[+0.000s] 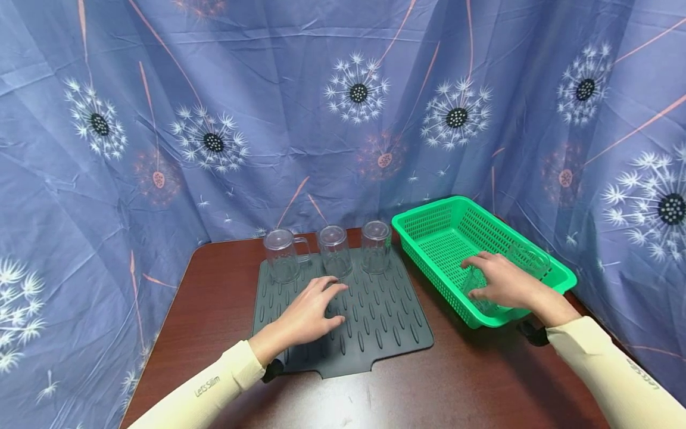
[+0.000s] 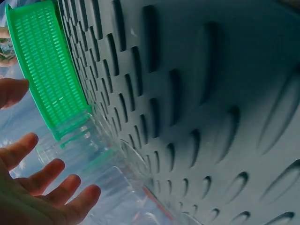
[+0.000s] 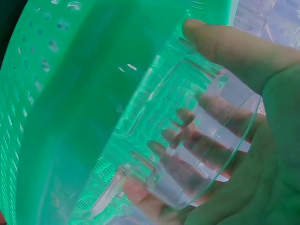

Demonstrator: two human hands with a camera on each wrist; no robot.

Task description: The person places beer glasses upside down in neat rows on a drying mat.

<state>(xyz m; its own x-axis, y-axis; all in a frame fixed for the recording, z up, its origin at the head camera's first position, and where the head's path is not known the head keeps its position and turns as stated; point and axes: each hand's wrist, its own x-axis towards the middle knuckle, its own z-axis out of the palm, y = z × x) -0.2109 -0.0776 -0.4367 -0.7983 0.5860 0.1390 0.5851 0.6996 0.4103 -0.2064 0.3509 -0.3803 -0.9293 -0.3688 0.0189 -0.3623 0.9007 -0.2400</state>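
My right hand (image 1: 501, 280) reaches into the green plastic basket (image 1: 429, 271) and grips a clear glass mug (image 3: 180, 190). In the right wrist view the thumb lies on one side of the glass and the fingers show through it. Another clear glass mug (image 1: 529, 257) lies in the basket behind that hand. My left hand (image 1: 308, 313) hovers over the dark grey drying mat (image 1: 375, 316), fingers spread and loosely bent, holding nothing. Three glass mugs, the left (image 1: 282, 256), middle (image 1: 334, 251) and right (image 1: 376, 247), stand upside down along the mat's far edge.
A brown wooden table (image 1: 209, 304) carries the mat and, to its right, the basket. Blue curtain (image 1: 289, 119) with dandelion print hangs close behind and at both sides. The basket's raised rim stands near the mat's right edge.
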